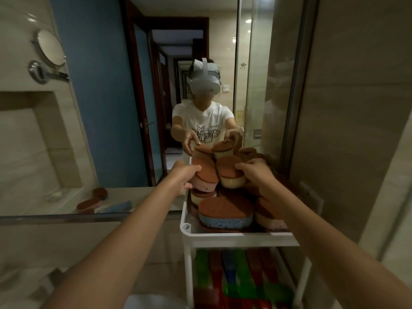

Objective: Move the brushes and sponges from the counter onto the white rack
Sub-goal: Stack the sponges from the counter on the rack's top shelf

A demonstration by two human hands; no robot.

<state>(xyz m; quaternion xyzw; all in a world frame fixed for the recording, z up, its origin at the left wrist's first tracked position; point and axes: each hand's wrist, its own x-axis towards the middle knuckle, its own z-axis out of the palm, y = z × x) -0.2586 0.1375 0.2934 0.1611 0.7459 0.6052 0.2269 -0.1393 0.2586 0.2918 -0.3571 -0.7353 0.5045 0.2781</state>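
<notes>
Head view: the left hand (186, 172) grips a pink sponge (205, 178) at the far left of the white rack (240, 237) top tray. The right hand (256, 172) grips a cream sponge (230, 175) beside it. A blue sponge (225, 214) lies at the tray's near edge. Coloured brushes (234, 277) fill the lower shelf.
</notes>
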